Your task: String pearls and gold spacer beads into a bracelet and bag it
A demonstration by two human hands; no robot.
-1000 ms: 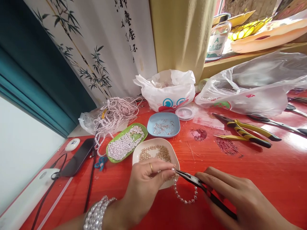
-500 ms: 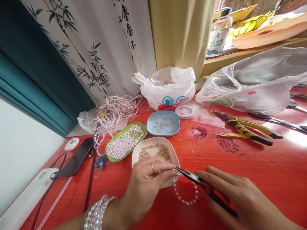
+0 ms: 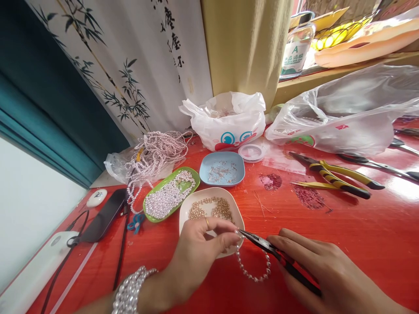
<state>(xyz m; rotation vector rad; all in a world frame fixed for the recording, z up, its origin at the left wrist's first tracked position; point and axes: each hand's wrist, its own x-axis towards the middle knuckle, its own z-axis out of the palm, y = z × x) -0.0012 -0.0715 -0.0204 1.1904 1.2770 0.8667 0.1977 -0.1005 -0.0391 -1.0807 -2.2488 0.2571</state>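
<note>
My left hand (image 3: 199,248) pinches the upper end of a short pearl strand (image 3: 253,272) that hangs in a loop onto the red table (image 3: 360,226). My right hand (image 3: 324,270) grips black needle-nose pliers (image 3: 278,257), whose tips meet the strand's end right at my left fingertips. Both hands hover over the near edge of a cream dish (image 3: 240,216) of small gold beads. Several pearl bracelets sit on my left wrist (image 3: 129,292).
Behind the cream dish are a green tray of pearls (image 3: 150,216), a blue dish of metal pins (image 3: 204,163) and a heap of pearl strands (image 3: 157,152). Yellow-handled pliers (image 3: 340,179) lie at right. Plastic bags (image 3: 229,122) line the back; a phone (image 3: 101,220) lies left.
My left fingers have shifted slightly on the strand's end and the plier tips stay against it. The view has drifted a little; nothing else moved.
</note>
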